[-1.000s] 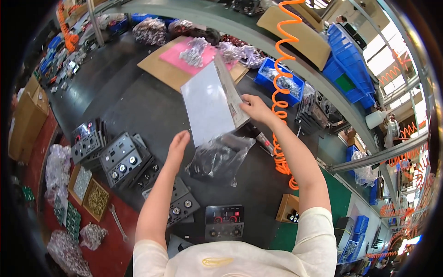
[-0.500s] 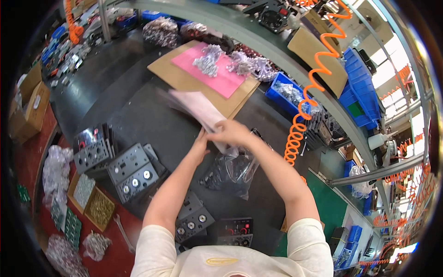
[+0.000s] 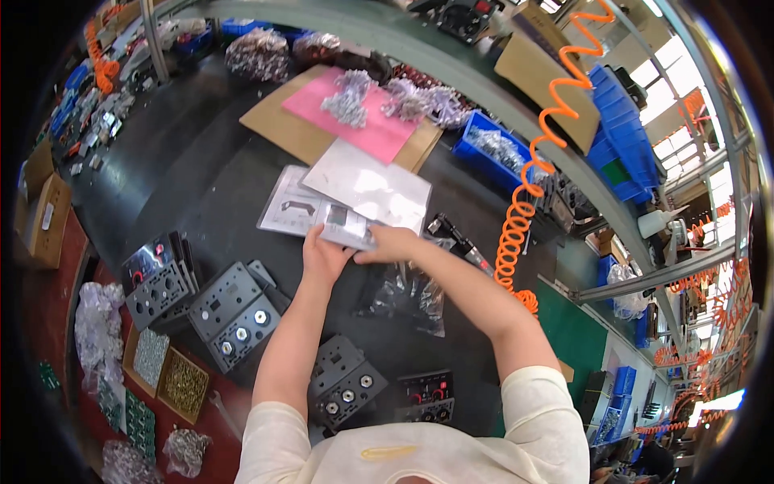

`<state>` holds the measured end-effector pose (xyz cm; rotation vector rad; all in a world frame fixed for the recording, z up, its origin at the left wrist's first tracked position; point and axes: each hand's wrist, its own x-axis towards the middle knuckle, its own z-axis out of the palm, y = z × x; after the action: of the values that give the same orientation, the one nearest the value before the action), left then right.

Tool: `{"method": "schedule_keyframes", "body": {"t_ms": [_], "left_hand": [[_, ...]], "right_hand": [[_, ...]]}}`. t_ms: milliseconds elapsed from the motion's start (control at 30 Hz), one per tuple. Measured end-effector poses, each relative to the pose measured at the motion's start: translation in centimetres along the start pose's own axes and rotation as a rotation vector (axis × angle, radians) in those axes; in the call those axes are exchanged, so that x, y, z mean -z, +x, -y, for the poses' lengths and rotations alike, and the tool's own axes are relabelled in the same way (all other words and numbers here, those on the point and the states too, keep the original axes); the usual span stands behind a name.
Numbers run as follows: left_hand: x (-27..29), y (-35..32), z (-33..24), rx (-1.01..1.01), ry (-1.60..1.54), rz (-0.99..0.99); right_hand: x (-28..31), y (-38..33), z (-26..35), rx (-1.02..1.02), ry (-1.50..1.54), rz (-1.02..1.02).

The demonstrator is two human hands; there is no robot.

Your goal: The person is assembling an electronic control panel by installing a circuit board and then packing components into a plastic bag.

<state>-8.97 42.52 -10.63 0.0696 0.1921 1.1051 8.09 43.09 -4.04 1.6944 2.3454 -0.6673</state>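
Both hands are at the near edge of a few laminated sheets [image 3: 372, 184] fanned out over the black bench. The upper sheet is mostly white and glossy; beneath it, to the left, lies a printed sheet [image 3: 280, 208] with a small picture of a black part. My left hand [image 3: 324, 256] grips the lower edge, thumb on top. Beside it, my right hand [image 3: 390, 244] is closed on the same edge, its fingertips partly hidden. Just below the hands rests a clear plastic bag [image 3: 407, 300] with dark contents I cannot make out.
Grey metal panels [image 3: 235, 316] with round fittings stand at left, another panel [image 3: 345, 379] nearer me. Pink sheet [image 3: 322, 101] and cardboard [image 3: 270, 121] lie behind. A black screwdriver-like tool [image 3: 458, 240], a blue bin [image 3: 493, 153] and an orange coiled hose [image 3: 516, 234] are at right.
The sheets, blurred and held together before, are now fanned apart and lower over the bench. My hands have shifted slightly left, and the black tool at right has come into view.
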Motion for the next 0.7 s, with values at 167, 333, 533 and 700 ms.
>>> {"method": "schedule_keyframes", "body": {"t_ms": [167, 333, 533, 700], "left_hand": [[3.5, 1.1, 1.2, -0.062, 0.115, -0.355], [4.9, 0.1, 2.1, -0.163, 0.197, -0.461], [5.5, 1.9, 3.8, -0.176, 0.185, -0.473], [5.2, 3.5, 3.6, -0.232, 0.183, -0.554]], "right_hand": [[0.8, 4.6, -7.2, -0.327, 0.313, -0.279], [0.4, 5.1, -15.0, -0.870, 0.257, -0.328], [-3.3, 7.0, -22.7, -0.619, 0.701, -0.355], [-3.2, 8.9, -16.7, -0.299, 0.698, -0.195]]}}
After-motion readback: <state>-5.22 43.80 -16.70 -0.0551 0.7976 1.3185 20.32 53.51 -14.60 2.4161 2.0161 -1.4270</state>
